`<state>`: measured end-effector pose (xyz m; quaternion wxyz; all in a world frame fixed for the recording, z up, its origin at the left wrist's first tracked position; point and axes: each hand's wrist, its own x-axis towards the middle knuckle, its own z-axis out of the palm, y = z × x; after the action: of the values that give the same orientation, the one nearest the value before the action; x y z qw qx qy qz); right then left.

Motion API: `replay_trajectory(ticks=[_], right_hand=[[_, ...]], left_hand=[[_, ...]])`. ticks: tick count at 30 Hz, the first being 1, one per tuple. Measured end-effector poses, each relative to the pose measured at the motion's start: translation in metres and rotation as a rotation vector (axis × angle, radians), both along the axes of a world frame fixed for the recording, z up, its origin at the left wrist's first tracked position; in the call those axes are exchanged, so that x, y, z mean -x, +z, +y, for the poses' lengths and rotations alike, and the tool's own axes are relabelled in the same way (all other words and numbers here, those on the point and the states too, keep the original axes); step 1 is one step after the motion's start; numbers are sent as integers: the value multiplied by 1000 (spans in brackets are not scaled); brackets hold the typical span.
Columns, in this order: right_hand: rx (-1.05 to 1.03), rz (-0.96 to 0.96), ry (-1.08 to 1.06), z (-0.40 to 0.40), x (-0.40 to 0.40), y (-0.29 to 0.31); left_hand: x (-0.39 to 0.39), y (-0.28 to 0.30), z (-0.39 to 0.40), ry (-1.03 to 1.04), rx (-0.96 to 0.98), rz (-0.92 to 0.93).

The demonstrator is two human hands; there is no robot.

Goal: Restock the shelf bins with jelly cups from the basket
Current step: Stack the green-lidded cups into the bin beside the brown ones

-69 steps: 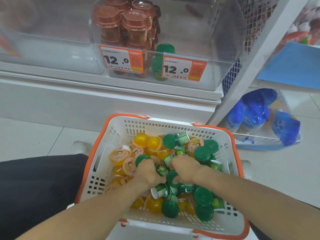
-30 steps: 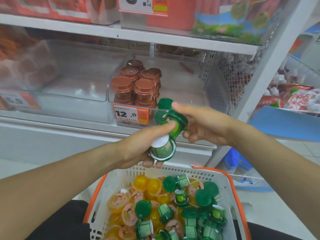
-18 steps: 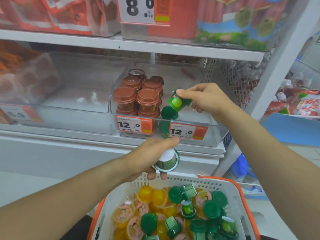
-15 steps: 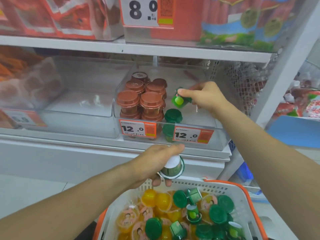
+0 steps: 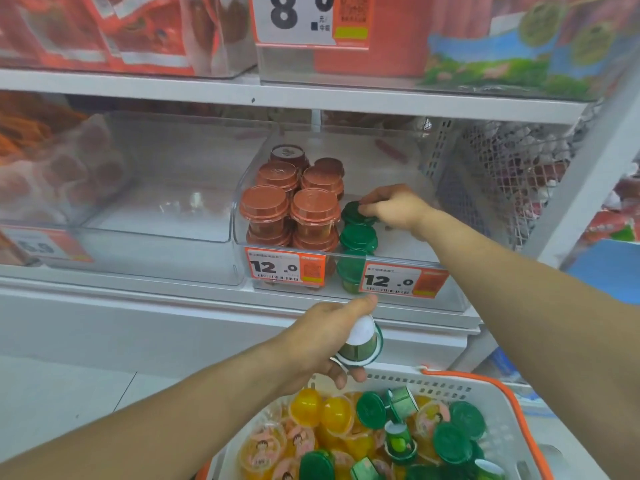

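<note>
Right now my right hand (image 5: 391, 207) pinches a green jelly cup (image 5: 355, 211) at the back of the green row in the clear bin (image 5: 446, 268). Below the bin's front edge, my left hand (image 5: 323, 341) grips another cup (image 5: 360, 344) lying sideways, white base toward the shelf.

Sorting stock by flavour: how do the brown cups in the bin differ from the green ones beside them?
The brown cups have brown lids and fill several stacks; the green cups have green lids and form one short row to their right. The right hand touches only a green cup. Both share one clear bin.
</note>
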<state>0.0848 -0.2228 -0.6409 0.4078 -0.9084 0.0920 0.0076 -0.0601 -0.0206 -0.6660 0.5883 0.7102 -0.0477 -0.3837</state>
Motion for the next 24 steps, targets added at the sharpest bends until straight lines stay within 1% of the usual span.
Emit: replay_trajectory(ticks=[2, 4, 5, 7, 9, 11, 13, 15, 17, 19, 20, 21, 23, 24], right_hand=[[13, 9, 25, -1, 1, 0], [73, -18, 60, 0, 9, 5], [117, -69, 65, 0, 13, 10], [196, -240, 58, 3, 32, 24], [161, -341, 110, 9, 62, 42], [19, -294, 258, 14, 98, 57], [-68, -160, 406, 13, 133, 64], [-30, -9, 489, 10, 157, 66], [81, 27, 533, 10, 171, 62], [106, 13, 547, 12, 178, 53], [63, 23, 545, 13, 180, 48], [-13, 46, 534, 13, 182, 43], [-219, 112, 505, 11, 184, 37], [-353, 155, 488, 10, 184, 37]], left_hand=[[0, 1, -1, 23, 10, 21], [1, 4, -2, 53, 49, 59], [2, 6, -2, 73, 86, 85], [3, 11, -1, 119, 185, 141], [3, 15, -1, 159, 278, 177], [5, 19, -2, 215, 338, 209], [8, 23, -3, 276, 376, 243], [10, 27, -4, 319, 423, 258], [12, 34, -5, 311, 454, 243], [14, 36, -7, 270, 433, 158], [16, 36, -8, 268, 400, 81], [18, 35, -9, 280, 334, -40], [21, 33, -8, 292, 84, -418], [24, 34, -7, 276, -11, -612]])
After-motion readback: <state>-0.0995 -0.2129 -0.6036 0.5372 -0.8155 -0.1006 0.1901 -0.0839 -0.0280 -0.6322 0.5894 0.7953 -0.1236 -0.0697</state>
